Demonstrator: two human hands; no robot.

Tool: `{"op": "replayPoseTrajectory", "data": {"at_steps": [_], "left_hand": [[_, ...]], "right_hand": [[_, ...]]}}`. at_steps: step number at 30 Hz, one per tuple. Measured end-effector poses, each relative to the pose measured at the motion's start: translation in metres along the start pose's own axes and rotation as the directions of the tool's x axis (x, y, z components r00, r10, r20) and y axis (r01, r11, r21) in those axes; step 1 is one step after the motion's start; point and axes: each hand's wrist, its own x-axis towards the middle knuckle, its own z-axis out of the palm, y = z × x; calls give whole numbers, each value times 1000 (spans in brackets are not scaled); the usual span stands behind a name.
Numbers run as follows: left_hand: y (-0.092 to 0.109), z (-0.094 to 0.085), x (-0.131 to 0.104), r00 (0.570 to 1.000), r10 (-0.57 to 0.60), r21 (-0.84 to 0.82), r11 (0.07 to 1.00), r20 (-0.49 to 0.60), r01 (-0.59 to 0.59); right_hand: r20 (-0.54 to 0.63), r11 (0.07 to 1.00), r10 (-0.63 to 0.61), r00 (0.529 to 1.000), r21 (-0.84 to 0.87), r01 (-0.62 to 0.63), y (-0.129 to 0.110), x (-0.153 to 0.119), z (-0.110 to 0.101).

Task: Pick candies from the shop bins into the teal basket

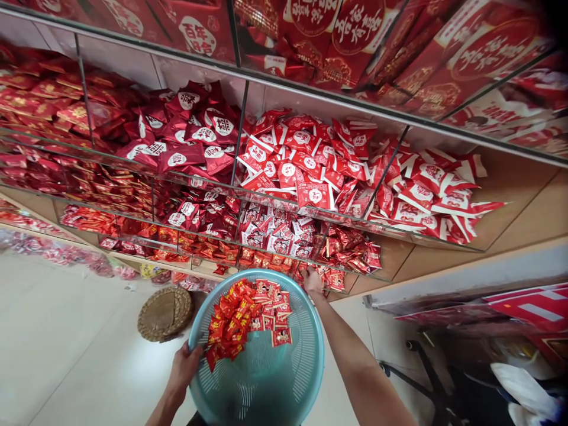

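A teal basket (pixel 261 393) of small wrapped packets (pixel 235 319) is held below stocked shelves (pixel 428 263).
Its left rim is gripped by the fingers of the left hand (pixel 184 365); red packets (pixel 335 279) near a lower shelf's right end are reached by the right hand (pixel 313 283), whose partly hidden fingers cannot be told as open or closed.

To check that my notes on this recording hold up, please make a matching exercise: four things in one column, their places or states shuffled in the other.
1. left hand
2. right hand
3. basket
4. woven round mat

A. on the floor
B. among packets on a low shelf
C. blue-green, with small red packets inside
D. gripping a rim

Pairs: 1-D, 2-B, 3-C, 4-A
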Motion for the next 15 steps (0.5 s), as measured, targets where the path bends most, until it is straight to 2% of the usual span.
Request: {"op": "replayPoseTrajectory", "data": {"at_steps": [5, 7, 10, 11, 13, 15], "left_hand": [[4, 0, -1, 1000, -6, -3, 1000, -11, 6], [3, 0, 0, 1000, -3, -12, 1000, 6, 3], [1, 0, 1, 1000, -2, -14, 1000, 23, 3], [0, 0, 1, 1000, -4, -12, 1000, 21, 4], [-2, 0, 2, 1000, -1, -16, 1000, 23, 2], [-4, -1, 3, 1000, 1, -23, 1000, 28, 0]], "right_hand": [[-130, 985, 11, 992, 174, 12, 18, -3, -20], [-184, 968, 27, 983, 248, 20, 25, -18, -28], [-221, 934, 56, 974, 356, 27, 34, -60, -30], [-208, 914, 71, 976, 404, 20, 37, -78, -26], [-121, 814, 141, 983, 579, -45, 42, -116, -13], [5, 710, 257, 966, 677, -193, 47, -151, 7]]}}
